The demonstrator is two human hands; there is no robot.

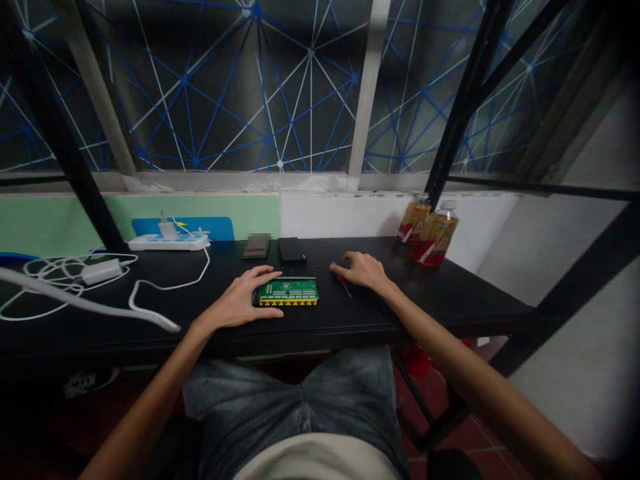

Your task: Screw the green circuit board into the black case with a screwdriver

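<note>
An opened network switch (288, 291) lies on the black table in front of me, its green circuit board and a row of yellow ports facing up and toward me. My left hand (245, 297) grips its left end, fingers along the back edge and thumb by the front. To the right, my right hand (365, 270) is low at the tabletop with thumb and fingers on the handle of a small screwdriver (345, 285). The screwdriver's thin shaft points toward me; its handle is partly hidden by the fingers. Behind the switch lies a black cover-like box (292, 251).
A phone-like device (257, 246) lies beside the black box, with tiny dark bits nearby. Two drink bottles (436, 235) stand at the back right. At the left are a white power strip (170, 241), a charger brick (101, 271) and tangled white cables. Black metal posts frame the table.
</note>
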